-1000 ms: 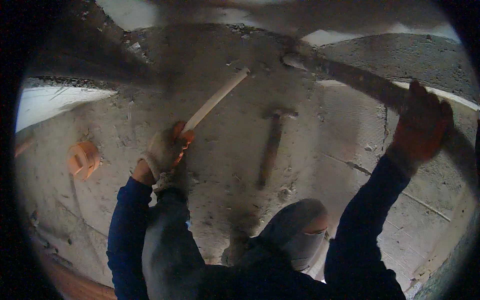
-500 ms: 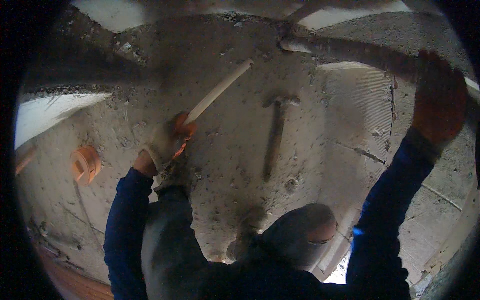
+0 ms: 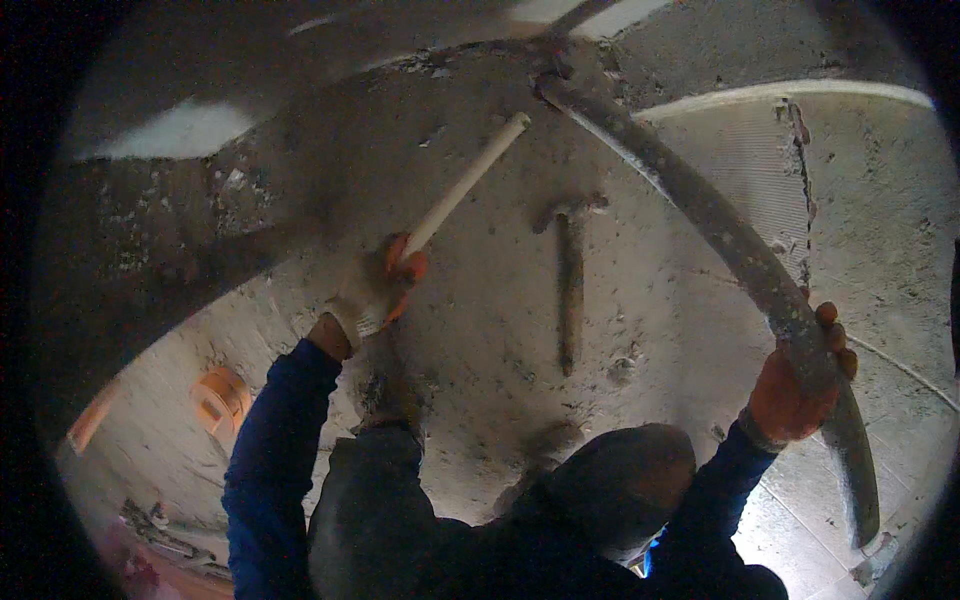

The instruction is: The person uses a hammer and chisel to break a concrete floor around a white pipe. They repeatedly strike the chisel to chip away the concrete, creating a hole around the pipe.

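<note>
My left hand [image 3: 385,285], in an orange and pale work glove, is closed around a pale, slim rod [image 3: 468,185] that points away to the upper right. At the right, my gloved right hand [image 3: 797,388] wraps round a long, thick, dirt-caked pole [image 3: 715,225]. The pole runs from far centre down to the lower right, and the fisheye bends it. Its far end meets something dark that I cannot make out. Between my hands a hammer [image 3: 570,290] lies on the dusty floor, its head away from me. Neither hand touches it.
A round orange cap-like piece [image 3: 220,400] lies at the left. Ribbed tile or board [image 3: 745,180] with a broken edge lies at the right, beyond my right hand. My bent knees [image 3: 620,480] are close below the hammer. Debris lines the far edge.
My right hand has come down and nearer with the pole, whose near end has swung toward the lower right. My left hand and the rod have shifted slightly right in the picture.
</note>
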`<state>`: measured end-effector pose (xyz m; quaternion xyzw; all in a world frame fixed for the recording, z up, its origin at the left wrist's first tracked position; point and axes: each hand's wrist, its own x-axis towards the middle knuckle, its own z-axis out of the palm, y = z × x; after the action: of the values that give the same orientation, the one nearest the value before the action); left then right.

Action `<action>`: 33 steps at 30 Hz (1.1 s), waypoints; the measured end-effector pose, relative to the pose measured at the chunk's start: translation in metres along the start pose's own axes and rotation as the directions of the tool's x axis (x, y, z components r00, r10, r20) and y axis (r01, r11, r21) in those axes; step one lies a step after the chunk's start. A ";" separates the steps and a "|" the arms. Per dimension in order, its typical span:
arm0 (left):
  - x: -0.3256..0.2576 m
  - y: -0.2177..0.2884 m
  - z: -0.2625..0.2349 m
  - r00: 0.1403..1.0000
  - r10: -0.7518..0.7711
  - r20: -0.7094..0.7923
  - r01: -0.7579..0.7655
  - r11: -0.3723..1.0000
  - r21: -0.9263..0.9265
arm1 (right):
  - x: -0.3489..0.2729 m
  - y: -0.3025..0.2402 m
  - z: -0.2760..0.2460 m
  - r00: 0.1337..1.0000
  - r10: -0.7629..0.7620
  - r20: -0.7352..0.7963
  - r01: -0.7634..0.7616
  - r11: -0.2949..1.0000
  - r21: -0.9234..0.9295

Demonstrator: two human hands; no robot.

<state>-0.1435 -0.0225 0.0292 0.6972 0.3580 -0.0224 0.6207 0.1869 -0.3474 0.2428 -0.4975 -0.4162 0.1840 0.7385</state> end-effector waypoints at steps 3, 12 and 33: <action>0.029 0.005 0.001 0.941 0.335 -0.057 -0.271 0.841 0.469 | -0.060 0.000 -0.038 0.919 0.139 -0.368 -0.288 0.875 -0.388; 0.071 -0.006 0.005 0.988 0.146 -0.048 -0.148 0.988 -0.032 | -0.291 0.018 -0.022 0.170 0.492 -0.854 -0.075 0.870 0.487; 0.099 -0.018 -0.027 0.998 -0.064 -0.019 0.064 0.998 -0.005 | -0.356 0.038 0.005 0.105 0.879 -0.466 -0.924 0.259 0.280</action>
<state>-0.0907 0.0480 -0.0273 0.6843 0.3862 -0.0348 0.6176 -0.0197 -0.5717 0.0560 -0.7037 0.1928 0.4286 0.5329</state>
